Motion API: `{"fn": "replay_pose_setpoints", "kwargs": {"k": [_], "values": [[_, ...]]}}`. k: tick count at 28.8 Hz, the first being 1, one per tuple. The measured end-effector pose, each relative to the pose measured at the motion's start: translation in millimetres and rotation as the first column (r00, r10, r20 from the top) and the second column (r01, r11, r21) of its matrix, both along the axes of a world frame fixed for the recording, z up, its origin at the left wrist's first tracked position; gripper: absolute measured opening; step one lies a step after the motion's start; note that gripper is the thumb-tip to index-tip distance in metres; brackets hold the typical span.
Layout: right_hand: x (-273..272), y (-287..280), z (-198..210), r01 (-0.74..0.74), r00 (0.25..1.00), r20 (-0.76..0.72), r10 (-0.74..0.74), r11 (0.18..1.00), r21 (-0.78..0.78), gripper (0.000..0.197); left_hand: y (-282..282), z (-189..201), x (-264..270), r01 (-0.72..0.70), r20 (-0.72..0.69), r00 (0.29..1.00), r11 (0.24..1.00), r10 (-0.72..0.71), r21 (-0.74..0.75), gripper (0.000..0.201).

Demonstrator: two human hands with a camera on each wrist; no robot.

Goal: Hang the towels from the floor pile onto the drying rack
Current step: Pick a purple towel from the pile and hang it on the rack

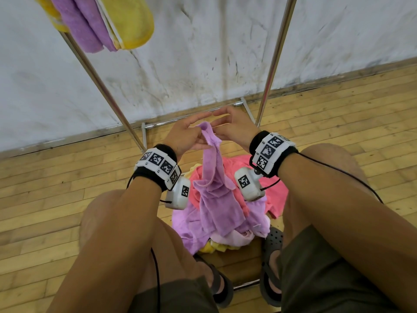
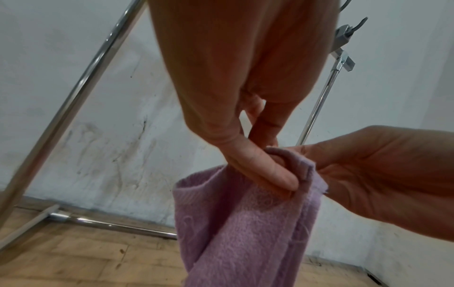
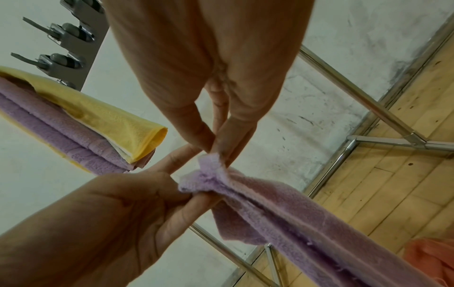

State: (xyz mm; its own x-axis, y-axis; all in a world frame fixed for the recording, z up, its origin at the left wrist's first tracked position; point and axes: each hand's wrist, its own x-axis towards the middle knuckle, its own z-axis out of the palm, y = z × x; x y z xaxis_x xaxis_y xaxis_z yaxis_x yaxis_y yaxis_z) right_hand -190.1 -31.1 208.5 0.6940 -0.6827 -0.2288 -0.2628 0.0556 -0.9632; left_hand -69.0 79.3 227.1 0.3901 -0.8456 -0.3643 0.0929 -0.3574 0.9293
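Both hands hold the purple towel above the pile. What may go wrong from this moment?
The left hand and right hand only pinch one bunched corner of the purple towel, so it may slip or hang crumpled. Its lower end still lies in the floor pile and may drag other towels up. The drying rack already carries hung towels at the left.
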Motion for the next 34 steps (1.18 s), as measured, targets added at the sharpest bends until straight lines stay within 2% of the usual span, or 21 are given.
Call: {"fn": "replay_pose_setpoints", "kwargs": {"k": [5,17,22,26,30,34], "values": [[0.6,0.4,-1.3,0.029,1.0,0.007,-0.029,0.999,0.017,0.039,0.7,-1.6,0.1,0.022,0.029,0.999,0.999,-0.023,0.028,0.042],[1.5,-1.4,-4.0,0.01,1.0,0.001,-0.01,1.0,0.009,0.042,0.2,-6.0,4.6,0.085,0.145,0.985,0.996,-0.09,0.042,0.039],[1.1,-1.4,-3.8,-0.013,1.0,0.008,0.014,0.997,-0.072,0.043,-0.4,-9.5,9.2,0.071,0.287,0.954,0.995,-0.089,0.074,0.024],[0.7,-1.5,-3.2,-0.074,0.996,-0.059,0.063,0.974,-0.212,0.026,-1.4,-11.7,11.9,0.047,0.42,0.905,0.997,-0.071,0.066,0.013],[0.2,-1.7,-7.5,-0.16,0.981,-0.161,0.108,0.923,-0.351,0.013,-2.5,-13.7,16.5,0.029,0.557,0.829,0.998,-0.053,0.051,0.013],[-0.1,-2.6,-8.2,-0.174,0.976,-0.188,0.112,0.916,-0.36,0.015,-3.0,-16.8,19.1,0.016,0.569,0.822,1.0,-0.022,0.015,0.013]]}}
